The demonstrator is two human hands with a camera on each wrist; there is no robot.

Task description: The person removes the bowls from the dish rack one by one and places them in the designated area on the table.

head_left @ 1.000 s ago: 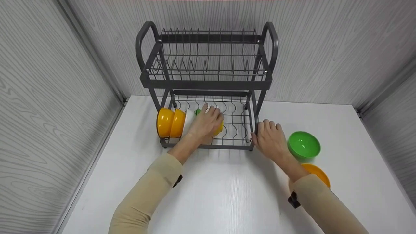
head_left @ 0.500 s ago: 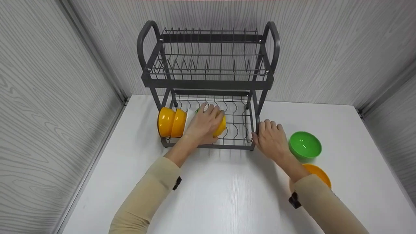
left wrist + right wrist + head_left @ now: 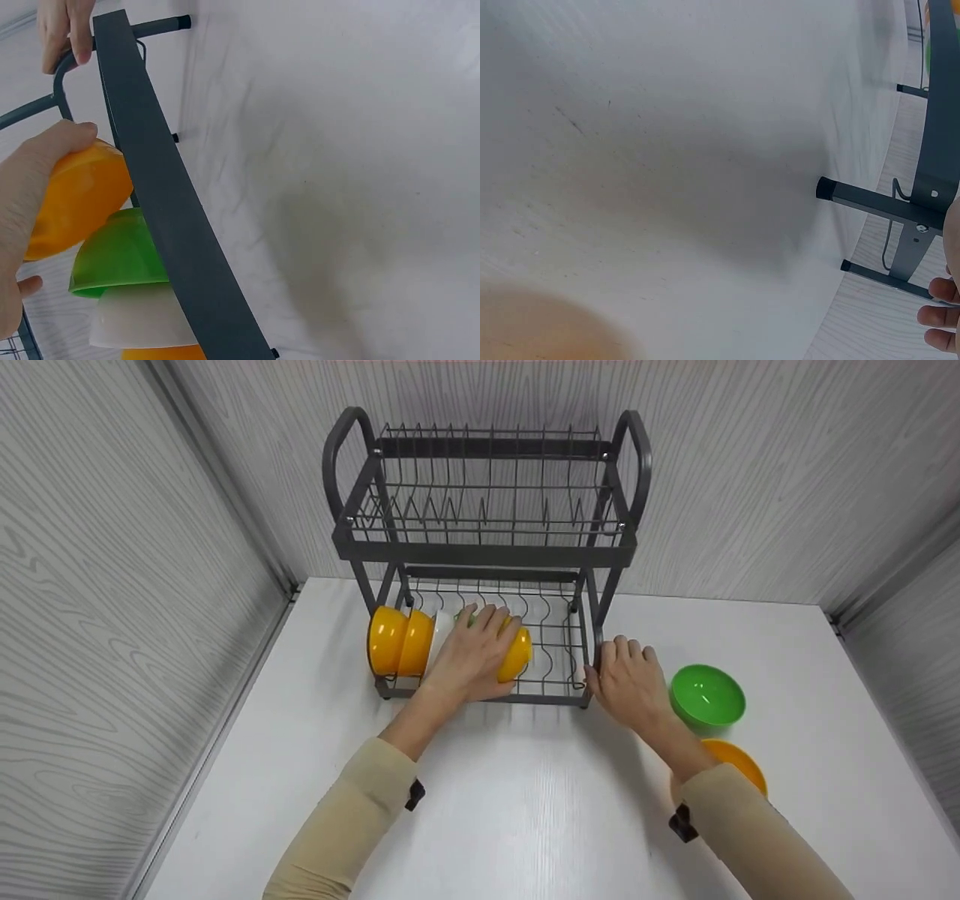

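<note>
In the head view my left hand (image 3: 471,654) is at the lower tier of a dark grey two-tier dish rack (image 3: 484,556). It grips a yellow-orange bowl (image 3: 516,657) standing on its side, fingers over the top and thumb low at the front. In the left wrist view that bowl leans beside a green bowl (image 3: 120,253), followed by a white bowl (image 3: 141,316). Two more orange bowls, an outer one (image 3: 387,642) and an inner one (image 3: 415,645), stand nested at the tier's left end. My right hand (image 3: 628,679) holds the rack's right side frame.
To the right on the white table (image 3: 525,810) sits a green bowl (image 3: 706,695). An orange bowl (image 3: 739,765) lies nearer, partly under my right forearm. Wood-grain panels (image 3: 750,472) stand behind the rack and at both sides.
My left hand has shifted slightly right with the yellow-orange bowl, and more of that bowl shows beyond the fingers. My right hand keeps its hold on the rack.
</note>
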